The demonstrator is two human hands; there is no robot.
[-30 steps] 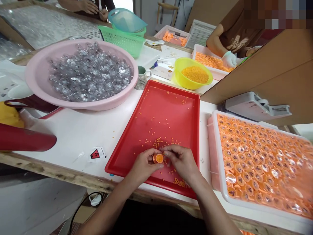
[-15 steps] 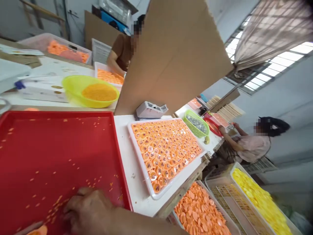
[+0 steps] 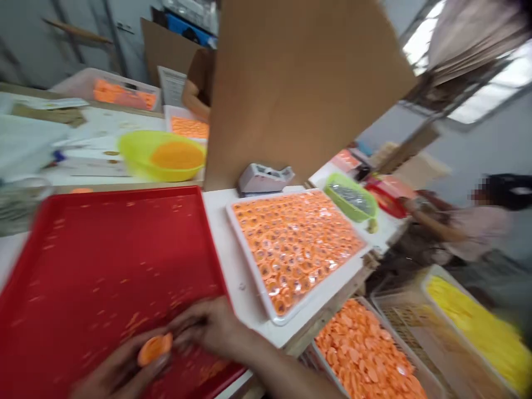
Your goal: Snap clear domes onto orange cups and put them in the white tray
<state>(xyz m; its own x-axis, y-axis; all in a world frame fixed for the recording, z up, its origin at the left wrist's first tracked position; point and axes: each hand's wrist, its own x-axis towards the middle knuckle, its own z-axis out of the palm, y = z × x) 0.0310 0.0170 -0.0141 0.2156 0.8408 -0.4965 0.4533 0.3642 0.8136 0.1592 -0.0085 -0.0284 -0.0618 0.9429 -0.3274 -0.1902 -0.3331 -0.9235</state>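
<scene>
Low over the red tray [image 3: 124, 238], my left hand [image 3: 120, 368] pinches a small round orange plastic cup [image 3: 154, 349] between thumb and fingers. Its hollow side faces up, with a darker orange inside. My right hand [image 3: 210, 327] is at the cup's right edge, thumb and fingertips drawn together. Whether these fingertips touch the cup or hold something tiny is not clear. Small yellow-orange bits [image 3: 135, 321] lie scattered on the tray around both hands.
A white tray of orange cups [image 3: 291, 244] stands to the right. Behind are a yellow bowl [image 3: 162, 155], a tape dispenser [image 3: 266, 178] and a cardboard panel [image 3: 299, 94]. Crates of orange pieces [image 3: 366, 349] and yellow pieces [image 3: 477, 332] sit lower right. Two people work farther off.
My left hand has come into fuller view with the orange cup. My right hand has lifted off the loose bits and moved right, beside the cup. The view has shifted.
</scene>
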